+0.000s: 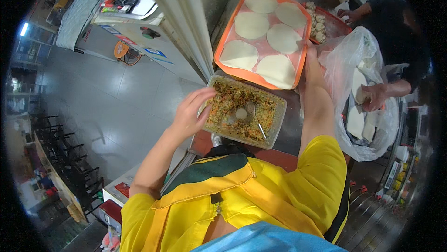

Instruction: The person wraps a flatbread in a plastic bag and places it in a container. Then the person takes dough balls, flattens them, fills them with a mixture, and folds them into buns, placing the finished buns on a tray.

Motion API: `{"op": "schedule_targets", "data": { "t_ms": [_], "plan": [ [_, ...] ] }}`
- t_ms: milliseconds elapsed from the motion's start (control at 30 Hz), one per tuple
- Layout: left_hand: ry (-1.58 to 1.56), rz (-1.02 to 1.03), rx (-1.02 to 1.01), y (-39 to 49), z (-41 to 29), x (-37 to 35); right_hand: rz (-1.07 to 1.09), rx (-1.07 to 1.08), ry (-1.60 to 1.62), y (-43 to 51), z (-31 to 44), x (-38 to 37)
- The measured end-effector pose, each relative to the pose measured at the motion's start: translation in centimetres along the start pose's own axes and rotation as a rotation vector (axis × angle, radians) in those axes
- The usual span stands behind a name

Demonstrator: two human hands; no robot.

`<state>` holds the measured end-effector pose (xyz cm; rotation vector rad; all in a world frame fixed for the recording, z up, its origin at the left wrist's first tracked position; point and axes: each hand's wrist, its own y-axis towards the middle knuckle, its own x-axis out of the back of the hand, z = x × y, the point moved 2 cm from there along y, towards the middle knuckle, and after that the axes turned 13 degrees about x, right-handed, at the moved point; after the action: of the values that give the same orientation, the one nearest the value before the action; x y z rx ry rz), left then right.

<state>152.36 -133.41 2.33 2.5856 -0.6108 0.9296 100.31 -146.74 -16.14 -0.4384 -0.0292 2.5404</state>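
My left hand point(193, 108) hangs at the left rim of a clear plastic tub point(277, 126), thumb apart from the fingers and nothing in it. Chopped vegetable filling point(227, 98) lines the tub, thinner around a bare patch in the middle. A metal spoon point(260, 124) rests in the filling. Beyond the tub, an orange tray point(222, 46) carries several flat dough rounds point(251, 25). My right hand point(310, 47) grips the right edge of this tray, its fingers partly hidden; one fingertip shows by a dough round.
At right, a co-worker's hand point(377, 96) touches dough pieces point(355, 122) within a clear plastic bag point(344, 136). Their other hand point(345, 15) is near a red tray of small shaped dough pieces point(318, 25). A white cabinet point(139, 35) and a stool point(121, 49) stand left.
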Motion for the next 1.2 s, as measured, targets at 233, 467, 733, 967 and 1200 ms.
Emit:
{"op": "schedule_targets", "data": {
  "t_ms": [233,467,733,967,1200],
  "plan": [
    [0.208,-0.166,0.069,16.9,3.4,-9.8,-0.010,-0.055,-0.136,2.3,-2.5,-0.1],
    [0.396,0.078,0.575,23.3,7.2,-12.1,-0.103,-0.012,-0.121,-4.0,0.8,-2.5],
    [0.533,0.158,0.377,23.8,7.5,-11.9,-0.296,0.346,-0.553,-19.5,2.1,-2.1],
    [0.639,0.089,0.196,21.4,0.5,-7.5,0.384,0.453,-1.110,-35.0,4.5,-8.7],
    [0.079,0.178,0.001,11.7,-2.0,2.0,0.788,-0.016,-1.817,-37.0,0.6,-11.8]
  ]
}}
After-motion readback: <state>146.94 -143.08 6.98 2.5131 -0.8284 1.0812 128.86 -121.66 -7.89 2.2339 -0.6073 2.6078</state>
